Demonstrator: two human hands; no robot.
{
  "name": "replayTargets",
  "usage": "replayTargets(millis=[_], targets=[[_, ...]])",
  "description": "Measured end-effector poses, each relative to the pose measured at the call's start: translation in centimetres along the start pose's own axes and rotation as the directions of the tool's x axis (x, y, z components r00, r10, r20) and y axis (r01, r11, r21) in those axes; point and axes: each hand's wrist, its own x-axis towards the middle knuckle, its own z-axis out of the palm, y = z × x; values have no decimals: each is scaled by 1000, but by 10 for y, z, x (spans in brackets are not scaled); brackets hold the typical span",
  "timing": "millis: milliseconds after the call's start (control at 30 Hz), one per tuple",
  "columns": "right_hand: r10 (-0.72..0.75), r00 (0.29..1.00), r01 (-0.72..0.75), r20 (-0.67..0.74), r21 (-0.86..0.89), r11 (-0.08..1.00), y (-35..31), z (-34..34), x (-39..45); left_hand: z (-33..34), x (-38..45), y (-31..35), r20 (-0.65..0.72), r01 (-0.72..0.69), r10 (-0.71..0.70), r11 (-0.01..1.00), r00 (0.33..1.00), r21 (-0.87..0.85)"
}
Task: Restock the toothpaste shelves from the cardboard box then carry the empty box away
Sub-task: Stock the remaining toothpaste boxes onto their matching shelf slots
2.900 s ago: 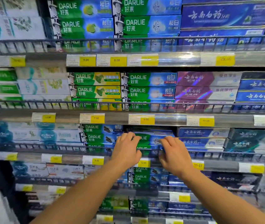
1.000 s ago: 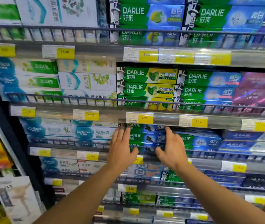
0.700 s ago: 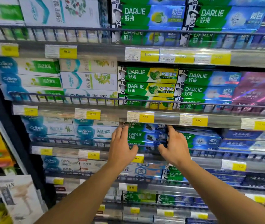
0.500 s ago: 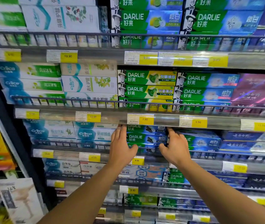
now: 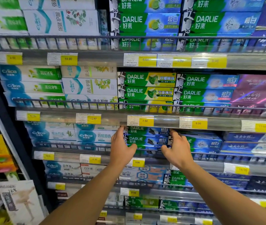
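Green-and-blue Darlie toothpaste boxes point(image 5: 146, 135) lie stacked lengthwise, long axes running left to right, on the third shelf behind a wire rail point(image 5: 83, 146). The left hand point(image 5: 120, 147) and right hand point(image 5: 177, 148) bracket the stack's ends, fingers extended against them, thumbs underneath. White Crest boxes point(image 5: 94, 135) sit just left.

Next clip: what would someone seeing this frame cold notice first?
Two bare forearms reach up from the bottom edge, the left hand and right hand bracketing a stack of green-and-blue Darlie toothpaste cartons on the third shelf down. Yellow price tags line every grey wire-fronted shelf rail. No cardboard box is in view.
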Motion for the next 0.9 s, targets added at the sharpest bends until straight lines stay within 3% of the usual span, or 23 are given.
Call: replayTargets(millis=[900], targets=[[-3,999,0,40,58,998,-4,-8,-12,-13,-8,13,40,13,-16,998,999,68]])
